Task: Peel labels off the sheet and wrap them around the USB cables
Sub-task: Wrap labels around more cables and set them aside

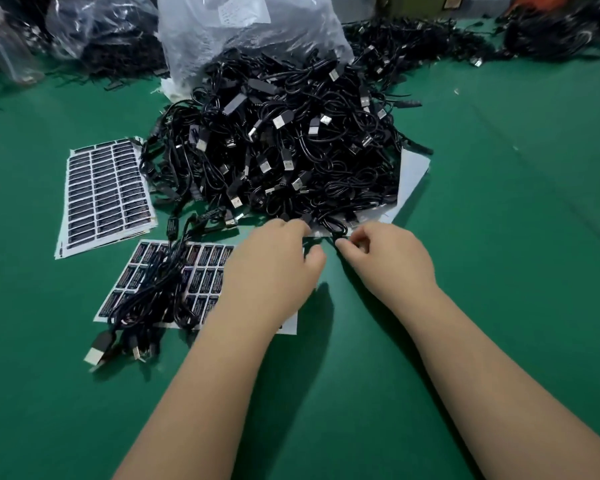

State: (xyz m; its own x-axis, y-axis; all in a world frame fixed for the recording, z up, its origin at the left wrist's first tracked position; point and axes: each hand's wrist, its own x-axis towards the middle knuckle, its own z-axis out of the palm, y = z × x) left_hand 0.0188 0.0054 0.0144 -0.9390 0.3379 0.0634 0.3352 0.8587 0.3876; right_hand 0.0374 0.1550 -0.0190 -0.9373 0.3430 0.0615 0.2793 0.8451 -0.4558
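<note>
Green counter bearing a pile of USB cables; left of the pile, a label sheet. At the pile's near edge, left hand curls over cables; right hand pinches one cable.

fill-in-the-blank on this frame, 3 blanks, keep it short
1. The big cable pile spills from a clear plastic ____.
2. The table has a ____ cover.
3. A small cable bundle lies on the nearer label ____, under the left hand.

Missing words: bag; green; sheet
</note>
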